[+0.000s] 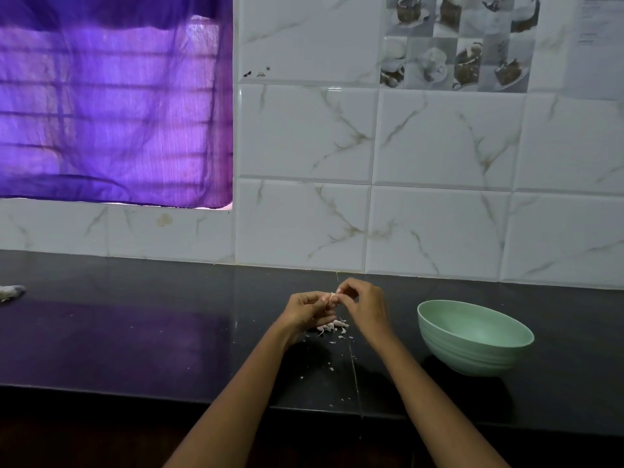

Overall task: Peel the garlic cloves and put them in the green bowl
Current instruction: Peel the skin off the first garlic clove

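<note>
Above the dark counter (135,349), my left hand (305,310) and my right hand (363,304) meet fingertip to fingertip. Between them they pinch a small pale garlic clove (332,296), mostly hidden by the fingers. Just below the hands lies a little heap of pinkish-white garlic skins and cloves (332,327). The green bowl (472,336) stands on the counter to the right of my right hand, about a hand's width away; its visible inside looks bare.
A white marble-patterned tile wall (371,197) rises behind the counter. A purple curtain (111,103) covers a window at the left. A small pale object (11,292) lies at the far left edge. Flecks of skin dot the counter near its front edge.
</note>
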